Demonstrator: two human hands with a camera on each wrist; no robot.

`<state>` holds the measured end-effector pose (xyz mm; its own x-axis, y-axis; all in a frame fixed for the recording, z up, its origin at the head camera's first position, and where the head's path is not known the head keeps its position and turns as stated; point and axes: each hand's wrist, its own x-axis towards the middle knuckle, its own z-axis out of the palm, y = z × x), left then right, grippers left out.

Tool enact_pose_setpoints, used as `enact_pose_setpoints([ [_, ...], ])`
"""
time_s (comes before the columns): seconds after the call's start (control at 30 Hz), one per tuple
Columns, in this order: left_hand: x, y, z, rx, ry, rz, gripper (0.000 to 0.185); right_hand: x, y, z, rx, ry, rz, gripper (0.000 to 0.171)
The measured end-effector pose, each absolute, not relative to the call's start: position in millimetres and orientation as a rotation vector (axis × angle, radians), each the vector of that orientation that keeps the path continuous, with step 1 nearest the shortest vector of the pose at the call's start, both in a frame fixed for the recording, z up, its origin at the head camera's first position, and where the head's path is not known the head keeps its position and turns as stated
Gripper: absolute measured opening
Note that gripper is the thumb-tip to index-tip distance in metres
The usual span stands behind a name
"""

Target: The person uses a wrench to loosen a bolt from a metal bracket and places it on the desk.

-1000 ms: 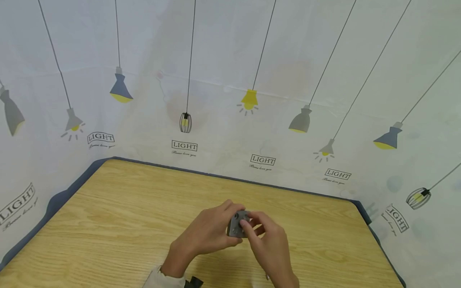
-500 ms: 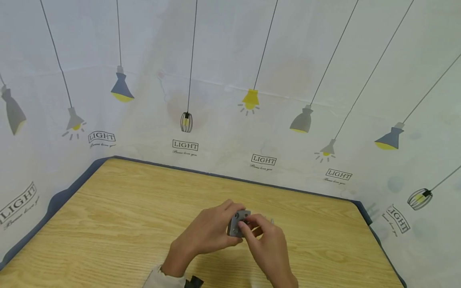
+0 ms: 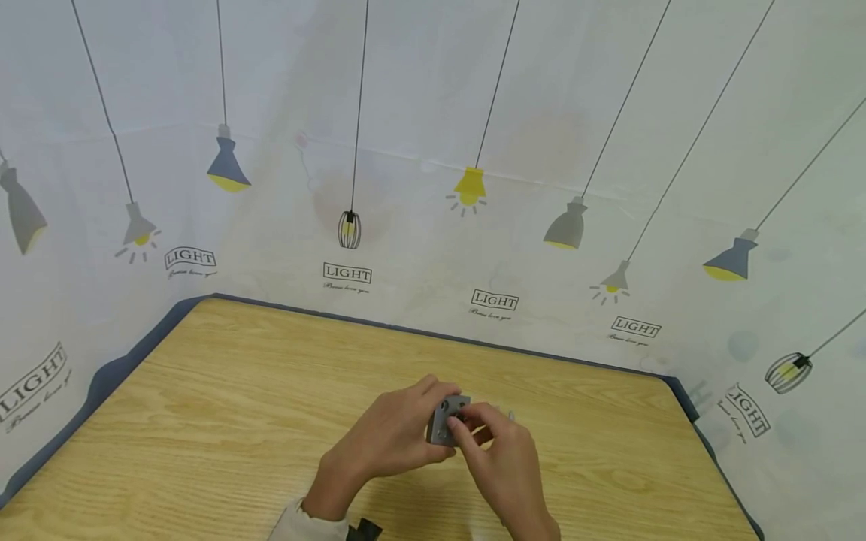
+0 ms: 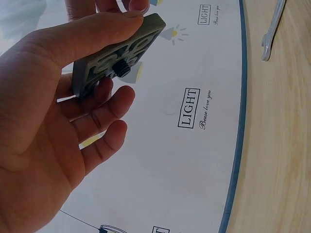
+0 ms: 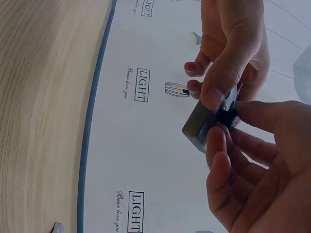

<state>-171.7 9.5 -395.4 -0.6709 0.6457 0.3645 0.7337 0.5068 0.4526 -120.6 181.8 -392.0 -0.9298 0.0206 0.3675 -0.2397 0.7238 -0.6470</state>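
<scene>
My left hand point(image 3: 386, 436) grips a small grey plate point(image 3: 438, 430) by its edges, above the table. Holes show on the face toward the head camera. In the left wrist view, the plate's other, ribbed side has the black threaded end of a bolt point(image 4: 121, 68) sticking out, with the thumb along one edge. My right hand point(image 3: 509, 460) is at the holed face, where its thumb and fingertips pinch a black part, seemingly the bolt's other end point(image 5: 226, 116). These fingertips hide much of that end.
A silver wrench point(image 4: 267, 46) lies on the wooden table point(image 3: 223, 406); its tip also shows beyond my right hand in the head view. A white sheet point(image 3: 419, 248) printed with lamps rises behind the table's blue edge. A black object point(image 3: 367, 530) sits by the left sleeve.
Over the first half second, my right fingertips shifted slightly on the plate, uncovering a hole near its top right. Since then the hands look almost unchanged. The plate stays in place.
</scene>
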Motion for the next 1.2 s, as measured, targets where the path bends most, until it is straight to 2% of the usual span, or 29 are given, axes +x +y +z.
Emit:
enact_pose_setpoints([
  [1.2, -171.5, 9.9, -395.6, -1.184, -2.565, -0.883, 0.059, -117.6, 181.1, -390.8, 0.248, -2.573, 0.960, 0.017],
])
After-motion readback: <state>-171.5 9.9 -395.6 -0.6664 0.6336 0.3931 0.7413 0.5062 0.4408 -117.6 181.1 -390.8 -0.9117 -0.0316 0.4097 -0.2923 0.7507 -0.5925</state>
